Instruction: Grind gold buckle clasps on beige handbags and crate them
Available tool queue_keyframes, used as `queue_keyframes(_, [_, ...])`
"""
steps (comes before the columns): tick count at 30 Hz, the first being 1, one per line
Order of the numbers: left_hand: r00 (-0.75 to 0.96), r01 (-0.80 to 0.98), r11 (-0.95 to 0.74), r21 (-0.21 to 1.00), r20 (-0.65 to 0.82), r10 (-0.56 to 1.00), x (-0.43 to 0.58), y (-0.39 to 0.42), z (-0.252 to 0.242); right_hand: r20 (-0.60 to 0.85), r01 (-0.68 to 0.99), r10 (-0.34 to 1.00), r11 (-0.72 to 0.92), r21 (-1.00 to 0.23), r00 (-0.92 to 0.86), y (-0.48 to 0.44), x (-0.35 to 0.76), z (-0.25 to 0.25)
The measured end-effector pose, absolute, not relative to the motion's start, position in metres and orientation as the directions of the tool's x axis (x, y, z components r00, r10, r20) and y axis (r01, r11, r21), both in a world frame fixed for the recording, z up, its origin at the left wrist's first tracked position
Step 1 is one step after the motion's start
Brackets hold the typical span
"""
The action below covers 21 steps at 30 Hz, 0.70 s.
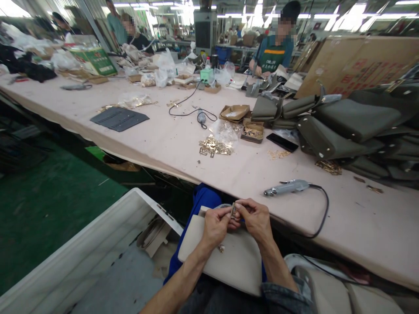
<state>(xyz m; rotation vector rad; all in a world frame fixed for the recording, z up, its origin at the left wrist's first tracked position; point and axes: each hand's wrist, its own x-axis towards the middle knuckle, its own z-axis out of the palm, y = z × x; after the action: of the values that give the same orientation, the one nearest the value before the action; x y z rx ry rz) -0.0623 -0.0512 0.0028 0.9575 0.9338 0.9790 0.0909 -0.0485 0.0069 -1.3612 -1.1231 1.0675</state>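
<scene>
A beige bag [237, 261] lies across my lap. Over its far edge, my left hand [216, 224] pinches a small gold-coloured metal fitting [233, 211] between thumb and finger. The fingertips of my right hand [257, 218] are closed on the same piece from the other side. Its exact shape is partly covered by the fingers. A small metal clasp part [221, 248] shows on the bag's face, below my left hand. On the table to the right rests a grey electric screwdriver [288, 187] with a black cord.
Gold metal plates [212, 146] are heaped on the table [157, 148] beside a small box of parts [252, 132]. A black phone [282, 142] and piled dark bags [353, 117] occupy the right. At left stands a white bin [98, 244]. A co-worker [276, 48] works across the table.
</scene>
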Motion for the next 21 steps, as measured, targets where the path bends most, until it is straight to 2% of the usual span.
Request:
queue_keyframes(8, [0.266,-0.25,0.217,0.944,-0.148,0.953,-0.0622,-0.0517,0.0006,0.01,0.046,0.987,0.003,-0.999,0.16,-0.0513,0.088,0.005])
queue_keyframes(21, [0.235,-0.293,0.265,0.919,-0.199,0.951,-0.0596,-0.0522,-0.0009,0.098,0.095,0.99,0.088,-0.992,0.1,-0.052,0.0925,0.0079])
